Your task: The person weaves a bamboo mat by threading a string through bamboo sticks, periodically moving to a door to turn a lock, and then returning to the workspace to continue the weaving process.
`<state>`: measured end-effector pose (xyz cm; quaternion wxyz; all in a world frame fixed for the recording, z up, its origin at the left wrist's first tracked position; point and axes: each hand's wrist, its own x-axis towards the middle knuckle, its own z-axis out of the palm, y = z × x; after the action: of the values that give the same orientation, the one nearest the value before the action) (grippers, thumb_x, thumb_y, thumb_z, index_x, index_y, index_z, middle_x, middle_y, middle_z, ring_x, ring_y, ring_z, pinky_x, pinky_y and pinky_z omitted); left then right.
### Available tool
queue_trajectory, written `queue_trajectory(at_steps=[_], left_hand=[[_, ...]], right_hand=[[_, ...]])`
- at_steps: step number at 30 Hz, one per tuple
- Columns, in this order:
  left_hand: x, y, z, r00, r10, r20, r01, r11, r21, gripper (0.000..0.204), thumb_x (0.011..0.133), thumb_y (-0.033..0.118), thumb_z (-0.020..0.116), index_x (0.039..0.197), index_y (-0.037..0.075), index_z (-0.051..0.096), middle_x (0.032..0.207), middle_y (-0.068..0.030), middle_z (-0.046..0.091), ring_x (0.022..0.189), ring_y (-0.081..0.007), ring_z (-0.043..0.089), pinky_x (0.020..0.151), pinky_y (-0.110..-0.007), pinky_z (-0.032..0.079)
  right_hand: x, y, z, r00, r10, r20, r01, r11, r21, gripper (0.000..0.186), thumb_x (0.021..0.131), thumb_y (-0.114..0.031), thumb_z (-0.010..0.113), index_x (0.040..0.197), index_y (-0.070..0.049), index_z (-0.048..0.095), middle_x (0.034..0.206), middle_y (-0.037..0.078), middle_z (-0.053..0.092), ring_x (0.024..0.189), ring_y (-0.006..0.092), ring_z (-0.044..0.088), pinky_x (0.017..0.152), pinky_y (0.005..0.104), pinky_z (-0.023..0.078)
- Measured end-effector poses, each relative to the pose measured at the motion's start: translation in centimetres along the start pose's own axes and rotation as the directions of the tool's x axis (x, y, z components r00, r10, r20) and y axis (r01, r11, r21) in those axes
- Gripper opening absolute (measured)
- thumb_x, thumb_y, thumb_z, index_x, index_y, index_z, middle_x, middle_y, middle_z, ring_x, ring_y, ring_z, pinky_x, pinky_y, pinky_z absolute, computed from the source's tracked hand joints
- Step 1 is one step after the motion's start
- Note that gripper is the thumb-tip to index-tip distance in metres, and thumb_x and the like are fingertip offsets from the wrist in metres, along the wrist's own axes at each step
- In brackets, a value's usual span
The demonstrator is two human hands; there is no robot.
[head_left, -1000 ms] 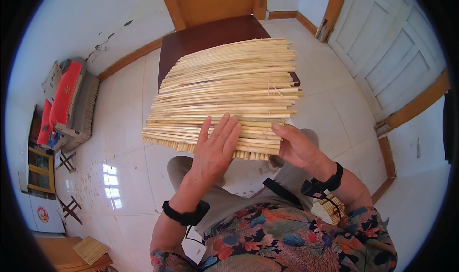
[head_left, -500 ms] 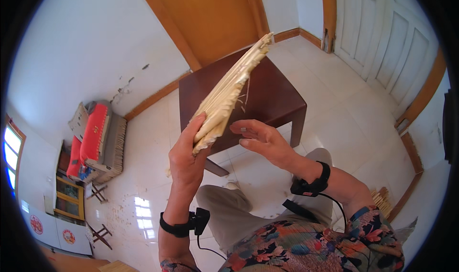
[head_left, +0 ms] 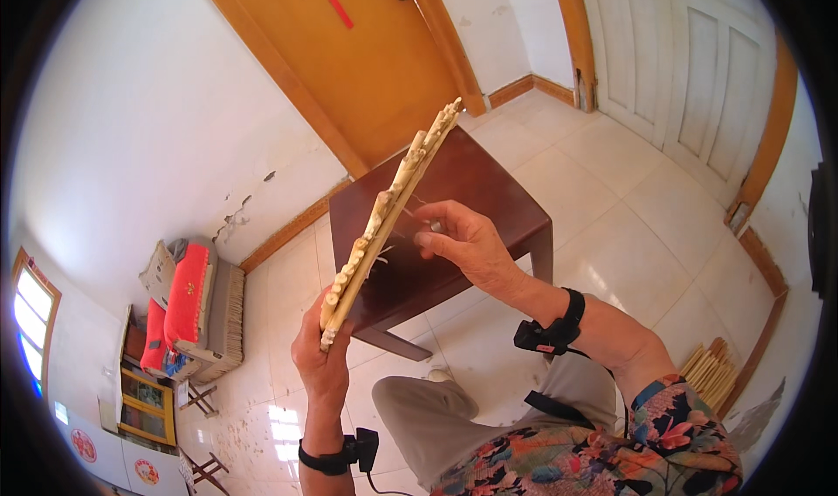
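Above the dark table, a stalk panel was held steeply tilted
Its lower end was clasped in the left hand, fingers curled, apparently for support; the right hand was poised beside it, thumb and fingers nearly together near pale strands; whether any was pinched could not be told

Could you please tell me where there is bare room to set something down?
The table looks bare from the right hand to the table's right edge; so does the floor between the table and white door. It is crowded in the narrow gap between stalk mat and right hand, and around the stalk bundle.
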<state>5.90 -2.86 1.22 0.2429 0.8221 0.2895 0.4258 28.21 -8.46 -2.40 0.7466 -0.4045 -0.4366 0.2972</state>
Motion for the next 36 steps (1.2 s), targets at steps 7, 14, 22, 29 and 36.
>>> queue_trajectory(at_steps=[7,14,22,29,36], left_hand=[[-1.3,-0.1,-0.5,0.995,0.093,0.029,-0.093,0.996,-0.006,0.037,0.076,-0.008,0.057,0.111,0.002,0.054,0.113,-0.0126,0.057,0.095,-0.0169,0.056,0.078,-0.025,0.045],[-3.7,-2.7,0.8,0.921,0.38,0.084,-0.384,0.923,0.038,0.031,0.075,-0.002,0.059,0.105,0.0,0.055,0.109,-0.0201,0.057,0.099,-0.0319,0.057,0.085,-0.036,0.045],[-7.9,-3.8,2.2,0.811,0.463,0.357,-0.542,0.824,0.164,0.026,0.071,0.002,0.054,0.096,0.004,0.059,0.108,-0.0132,0.059,0.103,-0.0281,0.056,0.09,-0.04,0.041],[-12.2,-6.4,3.7,0.777,0.398,0.487,-0.55,0.806,0.22,0.026,0.073,0.005,0.053,0.097,0.01,0.061,0.112,-0.0066,0.058,0.11,-0.0229,0.051,0.098,-0.043,0.033],[-15.8,-9.2,3.9,0.804,0.299,0.514,-0.474,0.844,0.251,0.034,0.07,0.002,0.053,0.103,0.01,0.06,0.117,-0.0058,0.055,0.114,-0.0222,0.048,0.101,-0.047,0.028]], right_hand=[[0.4,0.5,0.2,0.87,-0.492,-0.043,0.418,0.78,-0.466,0.023,0.08,-0.012,0.061,0.099,-0.001,0.056,0.086,0.005,0.057,0.071,0.0102,0.053,0.07,0.0252,0.045],[-3.9,-0.4,0.1,0.95,0.242,0.197,-0.291,0.915,0.28,0.02,0.085,-0.017,0.057,0.093,0.002,0.056,0.078,0.007,0.061,0.067,0.0139,0.058,0.063,0.0258,0.045],[-11.5,-2.3,-7.6,0.655,0.717,0.238,-0.615,0.689,-0.384,0.022,0.089,-0.018,0.048,0.094,-0.002,0.06,0.069,0.002,0.058,0.056,0.0078,0.05,0.054,0.0226,0.041],[-15.3,-3.7,-9.1,0.672,0.738,0.063,-0.606,0.596,-0.527,0.023,0.089,-0.019,0.045,0.092,-0.003,0.062,0.06,-0.001,0.051,0.058,0.0059,0.047,0.054,0.0202,0.038],[-13.3,-1.6,-9.5,0.75,0.659,-0.063,-0.605,0.643,-0.47,0.02,0.088,-0.017,0.048,0.09,-0.002,0.062,0.06,-0.003,0.049,0.055,0.0047,0.044,0.05,0.0194,0.036]])
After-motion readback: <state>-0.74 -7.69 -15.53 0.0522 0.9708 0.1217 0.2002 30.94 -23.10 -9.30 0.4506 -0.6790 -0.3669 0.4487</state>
